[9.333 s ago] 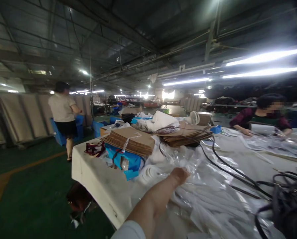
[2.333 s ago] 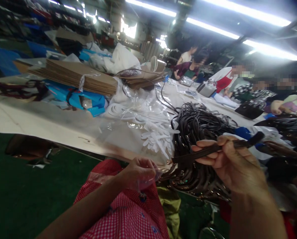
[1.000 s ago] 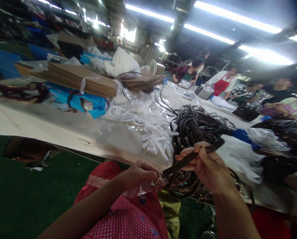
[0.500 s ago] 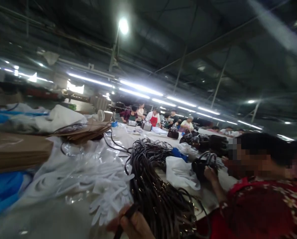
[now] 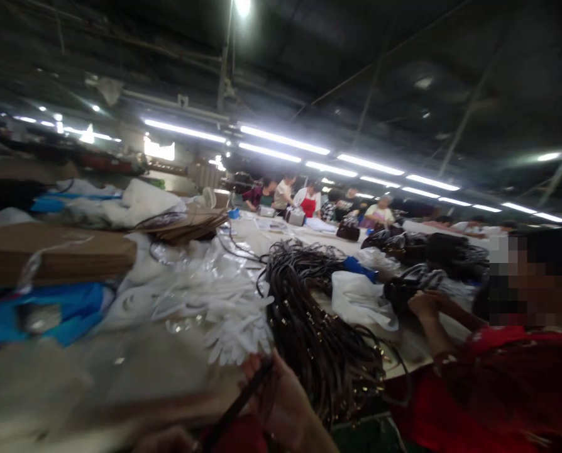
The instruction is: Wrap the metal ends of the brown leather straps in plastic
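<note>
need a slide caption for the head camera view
The right hand holds a dark strap near a heap of straps with gold-toned metal fittings.

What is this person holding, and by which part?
The right hand grips a dark strap near its upper visible end; whether the left hand also holds it is too blurred to tell.

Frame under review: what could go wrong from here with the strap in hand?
The dark, narrow, leather-like strap in the right hand might snag on the heap of dark brown, leather-like straps, which lies close beside that hand. It could also brush the loose white flat strips out of place, since they lie just beyond.
</note>
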The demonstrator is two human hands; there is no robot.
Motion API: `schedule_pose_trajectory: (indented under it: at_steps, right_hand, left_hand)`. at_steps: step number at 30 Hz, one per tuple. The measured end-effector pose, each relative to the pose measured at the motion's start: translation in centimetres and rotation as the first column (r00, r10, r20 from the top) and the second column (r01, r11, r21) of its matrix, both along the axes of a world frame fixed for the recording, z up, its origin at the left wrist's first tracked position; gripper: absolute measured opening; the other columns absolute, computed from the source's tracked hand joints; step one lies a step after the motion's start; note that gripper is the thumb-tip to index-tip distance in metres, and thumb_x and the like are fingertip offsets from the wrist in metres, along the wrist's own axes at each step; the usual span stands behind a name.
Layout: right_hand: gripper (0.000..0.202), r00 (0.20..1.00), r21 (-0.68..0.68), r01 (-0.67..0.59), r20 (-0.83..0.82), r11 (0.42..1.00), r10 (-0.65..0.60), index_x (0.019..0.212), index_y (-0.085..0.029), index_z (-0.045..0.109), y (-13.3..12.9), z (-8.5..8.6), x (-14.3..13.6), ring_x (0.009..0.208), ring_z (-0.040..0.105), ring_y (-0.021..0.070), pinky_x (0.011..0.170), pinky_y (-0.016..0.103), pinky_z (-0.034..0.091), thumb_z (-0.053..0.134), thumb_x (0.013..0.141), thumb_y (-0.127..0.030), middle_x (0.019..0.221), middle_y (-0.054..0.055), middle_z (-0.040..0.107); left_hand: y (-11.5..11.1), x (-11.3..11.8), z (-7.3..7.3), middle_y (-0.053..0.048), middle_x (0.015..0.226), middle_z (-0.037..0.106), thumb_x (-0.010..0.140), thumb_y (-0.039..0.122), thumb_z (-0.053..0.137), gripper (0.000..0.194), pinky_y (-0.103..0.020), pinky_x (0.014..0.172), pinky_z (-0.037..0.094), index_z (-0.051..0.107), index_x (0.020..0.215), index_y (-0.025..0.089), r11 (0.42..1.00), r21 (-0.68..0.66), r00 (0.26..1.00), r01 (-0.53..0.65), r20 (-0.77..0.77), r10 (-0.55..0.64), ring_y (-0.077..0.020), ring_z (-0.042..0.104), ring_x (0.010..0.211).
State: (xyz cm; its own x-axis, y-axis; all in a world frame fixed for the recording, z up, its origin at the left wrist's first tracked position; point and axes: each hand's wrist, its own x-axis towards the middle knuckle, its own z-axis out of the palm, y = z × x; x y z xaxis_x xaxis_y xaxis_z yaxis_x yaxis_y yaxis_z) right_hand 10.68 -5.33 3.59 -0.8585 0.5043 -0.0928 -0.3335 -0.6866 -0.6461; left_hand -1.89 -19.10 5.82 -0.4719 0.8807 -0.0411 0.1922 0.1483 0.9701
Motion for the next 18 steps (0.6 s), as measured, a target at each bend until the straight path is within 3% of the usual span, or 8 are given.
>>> schedule_pose_trajectory:
  at_steps: [1, 3, 6, 9, 12, 15, 18]
  right_hand:
    - [0.03, 1.0, -0.08, 0.006, 0.014, 0.997, -0.005, 0.079, -0.033, 0.076, -0.6, 1.1, 0.5, 0.093, 0.073, 0.0151, 0.091, 0.031, 0.055, 0.066, 0.079, -0.061, 0.086, -0.01, 0.078]
    - [0.046, 1.0, -0.171, -0.014, -0.004, 0.985, 0.013, 0.084, -0.026, 0.077, -1.3, 3.3, 1.3, 0.09, 0.074, 0.0172, 0.093, 0.037, 0.055, 0.051, 0.09, -0.064, 0.089, -0.002, 0.079]
    - [0.07, 0.994, -0.148, -0.108, -0.039, 0.983, 0.103, 0.103, -0.021, 0.074, -1.8, 4.6, 1.8, 0.094, 0.073, 0.0182, 0.095, 0.038, 0.053, 0.031, 0.09, -0.075, 0.097, 0.004, 0.079]
    - [0.078, 0.982, -0.265, -0.167, 0.036, 0.95, 0.183, 0.115, -0.017, 0.069, -3.0, 3.1, 1.7, 0.088, 0.074, 0.0166, 0.085, 0.033, 0.057, 0.021, 0.092, -0.075, 0.089, 0.007, 0.079]
    - [0.053, 0.977, -0.388, -0.106, 0.13, 0.916, 0.168, 0.111, -0.017, 0.069, -4.0, 0.9, 1.2, 0.075, 0.075, 0.0136, 0.076, 0.028, 0.059, 0.029, 0.103, -0.05, 0.077, 0.003, 0.078]
    - [0.026, 0.982, -0.28, -0.046, 0.164, 0.959, 0.095, 0.111, -0.019, 0.069, -4.7, 0.4, 0.7, 0.07, 0.075, 0.0131, 0.069, 0.026, 0.061, 0.052, 0.098, -0.035, 0.082, 0.003, 0.078]
    - [0.034, 0.986, -0.02, -0.01, 0.164, 1.0, 0.013, 0.114, -0.021, 0.067, -4.8, 1.6, 0.7, 0.071, 0.075, 0.0174, 0.063, 0.026, 0.061, 0.073, 0.084, -0.035, 0.087, 0.005, 0.079]
  left_hand:
    - [-1.8, 0.0, -0.8, -0.002, 0.049, 0.062, 0.073, 0.053, 0.067, 0.037, -0.024, 0.04, 0.037, 0.074, 0.057, 0.02, 1.0, -0.007, 0.996, -0.01, 0.093, 0.011, -0.0147, 0.045, 0.041]
    - [-4.8, 0.0, -1.8, -0.001, 0.048, 0.061, 0.064, 0.049, 0.079, 0.033, -0.021, 0.043, 0.034, 0.072, 0.063, 0.017, 0.999, 0.045, 0.941, -0.017, 0.34, 0.001, -0.0108, 0.043, 0.042]
    - [-7.0, -0.2, -2.2, -0.002, 0.053, 0.065, 0.057, 0.046, 0.088, 0.039, -0.018, 0.047, 0.032, 0.069, 0.067, 0.014, 0.985, 0.17, 0.803, -0.028, 0.591, -0.079, -0.0077, 0.045, 0.045]
    - [-8.0, -0.6, -2.5, -0.003, 0.054, 0.065, 0.062, 0.043, 0.088, 0.037, -0.018, 0.048, 0.031, 0.068, 0.067, 0.012, 0.982, 0.188, 0.789, -0.009, 0.604, -0.108, -0.0071, 0.047, 0.046]
    - [-9.0, -1.0, -3.6, -0.003, 0.053, 0.065, 0.064, 0.042, 0.087, 0.035, -0.019, 0.048, 0.031, 0.07, 0.068, 0.012, 0.987, 0.163, 0.798, 0.01, 0.594, -0.106, -0.0074, 0.048, 0.045]
    - [-9.8, -1.3, -4.7, -0.003, 0.053, 0.066, 0.065, 0.041, 0.086, 0.033, -0.02, 0.048, 0.034, 0.071, 0.068, 0.012, 0.992, 0.12, 0.798, 0.03, 0.595, -0.096, -0.0089, 0.052, 0.046]
    - [-9.5, -1.1, -5.0, -0.006, 0.057, 0.07, 0.062, 0.039, 0.087, 0.031, -0.021, 0.05, 0.04, 0.074, 0.07, 0.012, 0.997, 0.063, 0.796, 0.034, 0.601, -0.065, -0.0117, 0.057, 0.048]
